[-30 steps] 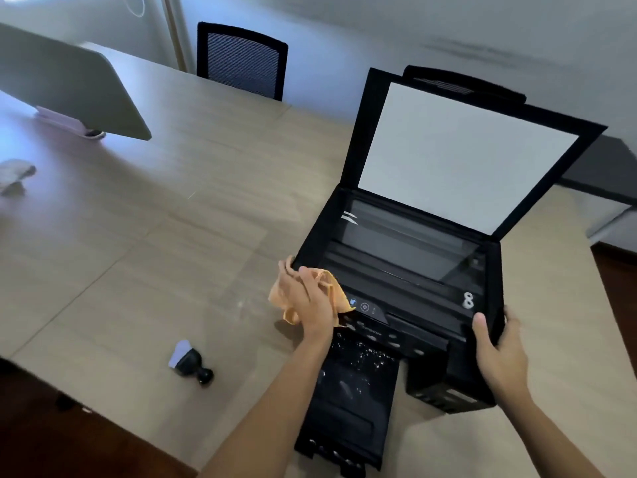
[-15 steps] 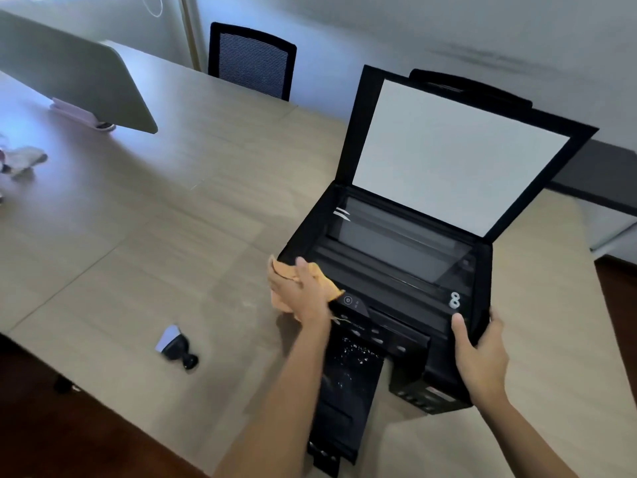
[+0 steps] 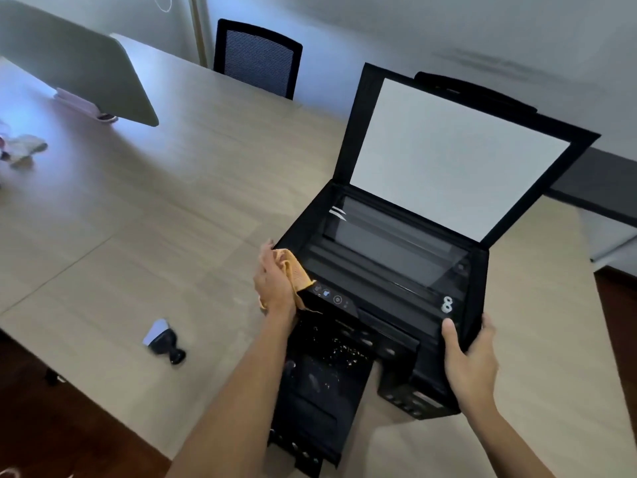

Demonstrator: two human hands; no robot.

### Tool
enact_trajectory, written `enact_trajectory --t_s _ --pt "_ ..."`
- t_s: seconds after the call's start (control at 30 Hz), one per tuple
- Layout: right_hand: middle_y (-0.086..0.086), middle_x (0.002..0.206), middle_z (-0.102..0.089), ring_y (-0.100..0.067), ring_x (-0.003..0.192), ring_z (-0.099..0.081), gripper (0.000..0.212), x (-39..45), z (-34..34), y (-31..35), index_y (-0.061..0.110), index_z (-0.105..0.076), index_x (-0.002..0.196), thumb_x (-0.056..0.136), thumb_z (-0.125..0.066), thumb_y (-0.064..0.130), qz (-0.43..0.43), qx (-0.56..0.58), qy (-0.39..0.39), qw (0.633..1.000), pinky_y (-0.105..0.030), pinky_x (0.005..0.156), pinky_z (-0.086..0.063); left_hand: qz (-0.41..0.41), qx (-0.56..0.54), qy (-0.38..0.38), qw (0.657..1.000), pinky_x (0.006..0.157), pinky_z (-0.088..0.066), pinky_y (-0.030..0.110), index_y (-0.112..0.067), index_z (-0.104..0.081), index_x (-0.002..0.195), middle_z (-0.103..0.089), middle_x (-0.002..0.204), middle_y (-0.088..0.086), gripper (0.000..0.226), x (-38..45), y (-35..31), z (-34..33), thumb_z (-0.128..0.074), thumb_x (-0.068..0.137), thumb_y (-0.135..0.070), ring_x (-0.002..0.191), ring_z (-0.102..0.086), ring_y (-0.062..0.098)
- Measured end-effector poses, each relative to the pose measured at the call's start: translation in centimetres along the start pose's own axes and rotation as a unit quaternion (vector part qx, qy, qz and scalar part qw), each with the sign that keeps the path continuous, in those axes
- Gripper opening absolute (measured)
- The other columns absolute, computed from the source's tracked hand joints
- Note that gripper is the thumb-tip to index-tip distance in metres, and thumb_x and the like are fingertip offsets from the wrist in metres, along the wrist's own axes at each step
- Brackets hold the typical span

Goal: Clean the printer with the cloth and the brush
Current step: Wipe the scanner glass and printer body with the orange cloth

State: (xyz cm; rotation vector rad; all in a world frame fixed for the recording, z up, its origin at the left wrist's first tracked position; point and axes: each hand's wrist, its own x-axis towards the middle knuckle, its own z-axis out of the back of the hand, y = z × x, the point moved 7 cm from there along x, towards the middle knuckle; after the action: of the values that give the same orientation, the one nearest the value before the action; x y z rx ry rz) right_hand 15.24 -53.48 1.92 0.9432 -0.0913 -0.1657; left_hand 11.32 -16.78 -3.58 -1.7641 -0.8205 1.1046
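A black printer (image 3: 389,270) stands on the wooden table with its scanner lid (image 3: 455,160) raised and its front paper tray (image 3: 320,401) pulled out. My left hand (image 3: 274,281) presses an orange cloth (image 3: 296,270) against the printer's near left corner, beside the control panel. My right hand (image 3: 468,360) grips the printer's near right corner. A small brush (image 3: 163,341) with a black handle and white bristles lies on the table to the left of my left arm, untouched.
A large flat monitor (image 3: 79,63) on a stand sits at the far left of the table (image 3: 138,208). A crumpled grey cloth (image 3: 24,148) lies near the left edge. A black mesh chair (image 3: 256,58) stands behind the table.
My left hand has slid the orange cloth up and leftwards onto the printer's left corner and side. My right hand keeps its hold on the right corner. The brush has not moved.
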Motion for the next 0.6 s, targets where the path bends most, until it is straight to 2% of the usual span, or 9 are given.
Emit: enact_trajectory --t_s 0.07,0.17,0.23,0.27,0.33,0.4,0.47,0.53,0.6 --pt "-0.005 0.125 -0.059 -0.030 0.114 -0.055 0.046 0.0 0.0 0.2 0.031 -0.034 0.130 0.091 -0.056 0.038 0.004 -0.004 -0.004 1.000 -0.044 0.099 -0.043 0.038 -0.111 0.027 0.993 0.103 -0.044 0.058 -0.026 -0.077 0.096 -0.068 0.088 0.003 0.046 2.3 1.3 -0.1 -0.049 0.081 -0.059 0.089 -0.061 0.024" --pt "-0.004 0.128 -0.058 -0.029 0.116 -0.054 0.049 0.0 0.0 0.2 0.028 -0.033 0.134 0.091 -0.055 0.038 0.008 -0.006 -0.007 1.000 -0.045 0.101 -0.043 0.077 -0.154 -0.022 0.985 0.110 -0.040 0.051 -0.017 -0.067 0.118 -0.067 0.118 0.008 0.061 0.8 3.3 -0.5 -0.044 0.084 -0.062 0.116 -0.060 0.030" --pt "-0.004 0.129 -0.057 -0.029 0.117 -0.054 0.051 0.0 0.0 0.0 0.028 -0.032 0.135 0.090 -0.055 0.038 0.005 -0.008 -0.006 1.000 -0.046 0.102 -0.042 0.073 -0.073 -0.064 0.993 0.120 -0.023 0.043 -0.017 -0.043 0.142 -0.040 0.152 0.009 0.074 -2.9 3.5 -0.6 -0.038 0.088 -0.067 0.140 -0.036 0.025" --pt "-0.004 0.130 -0.057 -0.029 0.118 -0.053 0.052 0.0 -0.1 0.0 0.029 -0.032 0.136 0.090 -0.055 0.039 0.002 -0.007 -0.005 1.000 -0.046 0.103 -0.042 0.063 -0.019 -0.066 0.996 0.122 -0.014 0.037 -0.015 -0.024 0.151 -0.020 0.161 0.007 0.071 -5.2 3.4 -1.0 -0.036 0.095 -0.056 0.147 -0.021 0.021" --pt "-0.004 0.134 -0.055 -0.029 0.121 -0.052 0.057 0.1 -0.2 -0.3 0.030 -0.028 0.138 0.090 -0.055 0.041 -0.009 -0.008 0.000 1.000 -0.047 0.104 -0.041 0.082 0.023 -0.042 0.995 0.123 -0.005 0.035 -0.017 0.004 0.154 0.006 0.163 -0.001 0.071 -10.2 4.5 -2.4 -0.034 0.100 -0.044 0.150 0.000 0.014" --pt "-0.004 0.136 -0.054 -0.030 0.123 -0.051 0.060 0.1 -0.2 -0.5 0.031 -0.026 0.140 0.089 -0.055 0.043 -0.016 -0.012 0.003 1.000 -0.047 0.106 -0.040 0.137 0.000 -0.001 0.991 0.123 -0.001 0.040 -0.022 0.012 0.152 0.015 0.162 -0.007 0.077 -14.5 6.3 -4.1 -0.031 0.097 -0.054 0.150 0.008 0.014" --pt "-0.005 0.135 -0.055 -0.031 0.122 -0.051 0.059 0.1 -0.1 -0.5 0.032 -0.026 0.139 0.089 -0.055 0.043 -0.018 -0.012 0.002 1.000 -0.046 0.105 -0.040 0.216 -0.028 0.023 0.976 0.123 -0.003 0.045 -0.026 0.014 0.151 0.016 0.162 -0.007 0.095 -17.1 7.8 -5.3 -0.029 0.082 -0.075 0.151 0.006 0.022" --pt "-0.005 0.132 -0.056 -0.032 0.119 -0.052 0.057 0.0 -0.1 -0.4 0.033 -0.027 0.138 0.090 -0.055 0.041 -0.017 -0.016 0.002 1.000 -0.045 0.103 -0.041 0.309 -0.063 0.037 0.948 0.120 -0.017 0.051 -0.042 0.008 0.148 0.003 0.163 -0.003 0.118 -18.1 10.7 -6.1 -0.028 0.050 -0.096 0.149 -0.011 0.027" --pt "-0.006 0.133 -0.056 -0.033 0.120 -0.052 0.057 0.0 -0.1 -0.5 0.032 -0.026 0.138 0.090 -0.055 0.040 -0.018 -0.021 0.002 1.000 -0.046 0.103 -0.041 0.358 -0.096 0.072 0.926 0.111 -0.034 0.055 -0.050 -0.012 0.140 -0.020 0.159 0.001 0.107 -18.8 11.5 -6.6 -0.034 0.047 -0.098 0.141 -0.033 0.029"
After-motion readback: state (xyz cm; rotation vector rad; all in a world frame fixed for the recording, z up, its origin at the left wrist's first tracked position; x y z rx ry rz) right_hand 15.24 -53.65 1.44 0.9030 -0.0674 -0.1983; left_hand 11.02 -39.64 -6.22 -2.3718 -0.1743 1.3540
